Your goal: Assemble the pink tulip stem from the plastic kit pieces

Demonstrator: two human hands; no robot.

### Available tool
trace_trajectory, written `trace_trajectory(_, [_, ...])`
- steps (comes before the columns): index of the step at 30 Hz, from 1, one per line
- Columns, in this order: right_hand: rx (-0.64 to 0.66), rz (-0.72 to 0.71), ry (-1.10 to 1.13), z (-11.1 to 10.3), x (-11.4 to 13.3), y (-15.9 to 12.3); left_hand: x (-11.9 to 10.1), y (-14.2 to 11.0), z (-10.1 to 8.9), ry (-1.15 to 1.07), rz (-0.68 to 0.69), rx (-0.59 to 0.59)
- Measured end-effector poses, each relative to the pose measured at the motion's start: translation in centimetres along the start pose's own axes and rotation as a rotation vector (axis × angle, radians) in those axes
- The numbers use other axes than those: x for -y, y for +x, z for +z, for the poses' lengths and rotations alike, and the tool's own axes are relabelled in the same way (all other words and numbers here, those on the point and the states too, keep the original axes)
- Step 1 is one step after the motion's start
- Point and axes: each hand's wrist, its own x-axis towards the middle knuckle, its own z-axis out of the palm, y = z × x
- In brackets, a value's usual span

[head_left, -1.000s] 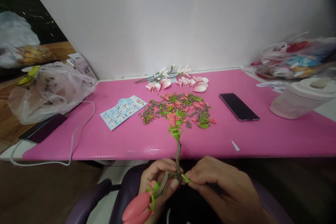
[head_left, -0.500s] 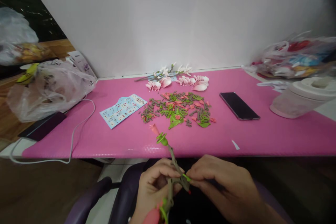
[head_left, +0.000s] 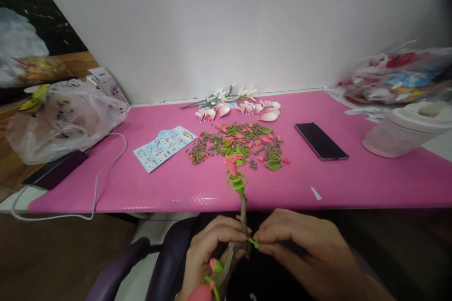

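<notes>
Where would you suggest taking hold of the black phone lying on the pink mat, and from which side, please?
Grip the black phone across its two long edges, coming down from above. It lies flat, screen up, on the pink mat, turned diagonally, so nothing offers a hold except its thin sides. The mat around it is bare on both long sides, with the pile of small parts well apart, leaving room for the fingers.

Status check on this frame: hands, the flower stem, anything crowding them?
Left hand grips flower stem. Right hand pinches green piece at its fork. Nothing crowding.
</notes>
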Motion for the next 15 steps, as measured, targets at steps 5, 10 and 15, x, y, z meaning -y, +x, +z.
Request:
trace_trajectory(5, [0.019,-0.015,0.005,0.0,0.3,-0.2,0.3,0.1,-0.7,0.076,0.205,0.151])
trace_trajectory(10, [-0.031,0.070,0.143,0.1,0.8,-0.1,-1.0,0.7,-0.5,0.226,0.359,0.176])
trace_trajectory(15, [-0.065,0.194,0.273,0.5,0.9,0.0,-1.7,0.3,-0.3,0.300,0.366,0.149])
